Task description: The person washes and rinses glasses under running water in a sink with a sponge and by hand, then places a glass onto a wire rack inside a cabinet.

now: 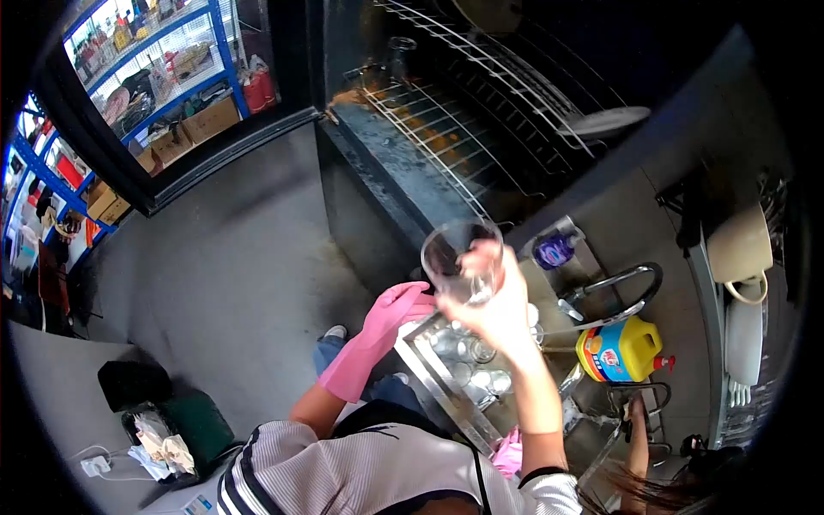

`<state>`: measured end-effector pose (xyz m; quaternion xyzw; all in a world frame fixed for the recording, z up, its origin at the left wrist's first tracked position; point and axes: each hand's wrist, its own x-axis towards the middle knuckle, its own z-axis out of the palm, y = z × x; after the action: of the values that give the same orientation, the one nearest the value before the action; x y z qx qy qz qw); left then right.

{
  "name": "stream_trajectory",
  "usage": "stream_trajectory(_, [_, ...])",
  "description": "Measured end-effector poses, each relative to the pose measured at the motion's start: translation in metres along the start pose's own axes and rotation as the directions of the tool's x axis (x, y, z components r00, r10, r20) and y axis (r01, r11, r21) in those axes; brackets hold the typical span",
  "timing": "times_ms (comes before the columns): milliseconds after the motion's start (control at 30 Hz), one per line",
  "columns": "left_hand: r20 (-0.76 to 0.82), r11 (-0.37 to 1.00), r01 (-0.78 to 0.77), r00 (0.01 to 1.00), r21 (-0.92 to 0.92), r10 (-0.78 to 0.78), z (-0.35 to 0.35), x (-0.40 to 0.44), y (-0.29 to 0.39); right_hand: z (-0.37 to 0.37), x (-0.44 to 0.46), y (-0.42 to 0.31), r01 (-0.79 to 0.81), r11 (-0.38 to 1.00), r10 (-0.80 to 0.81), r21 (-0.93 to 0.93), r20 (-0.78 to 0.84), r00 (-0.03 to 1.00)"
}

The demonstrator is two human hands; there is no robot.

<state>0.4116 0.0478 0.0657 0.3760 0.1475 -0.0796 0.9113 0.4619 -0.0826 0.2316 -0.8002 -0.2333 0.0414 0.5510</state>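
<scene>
A pink glove covers my left hand (398, 307), which is stretched out beside the sink's edge. Its thumb and fingers are apart, with nothing visible between them. My right hand (493, 300) is bare and closed around a clear glass (442, 253), above the near corner of the sink and in front of the dark cabinet. Under my right arm, several glasses (481, 350) stand or lie in the metal sink (451, 386). Beside my right elbow lies another pink glove (508, 453), partly hidden.
The open cabinet holds wire racks (446, 142), a glass (402, 53) and a white plate (608, 122). Beyond the sink are a faucet (639, 279), a purple bottle (554, 249) and a yellow jug (631, 348). Another person's arm (637, 442) reaches in at lower right.
</scene>
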Motion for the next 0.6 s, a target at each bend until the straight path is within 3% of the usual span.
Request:
stream_trajectory(67, [-0.075, 0.999, 0.022, 0.997, 0.032, -0.020, -0.019, -0.007, 0.031, 0.029, 0.050, -0.028, 0.010, 0.908, -0.079, -0.418, -0.148, 0.986])
stream_trajectory(133, [-0.100, 0.998, 0.011, 0.995, 0.064, -0.004, -0.044, -0.007, 0.060, 0.055, 0.106, -0.041, 0.004, 0.773, -0.168, -0.635, -0.198, 0.966])
stream_trajectory(233, [-0.153, 0.997, -0.005, 0.988, 0.075, 0.016, -0.080, -0.012, 0.104, 0.085, 0.191, -0.039, -0.071, 0.416, -0.160, -0.907, -0.150, 0.976])
stream_trajectory(333, [-0.207, 0.995, -0.005, 0.978, 0.101, 0.026, -0.118, -0.014, 0.138, 0.108, 0.263, -0.020, -0.114, 0.299, -0.201, -0.947, -0.180, 0.963])
stream_trajectory(533, [-0.297, 0.998, -0.039, 0.953, 0.058, 0.055, -0.163, -0.021, 0.184, 0.128, 0.352, 0.012, -0.154, -0.244, -0.282, -0.957, -0.082, 0.956])
stream_trajectory(600, [-0.315, 0.999, -0.040, 0.948, 0.035, 0.049, -0.179, -0.017, 0.184, 0.132, 0.367, 0.020, -0.173, -0.285, -0.326, -0.943, -0.074, 0.943])
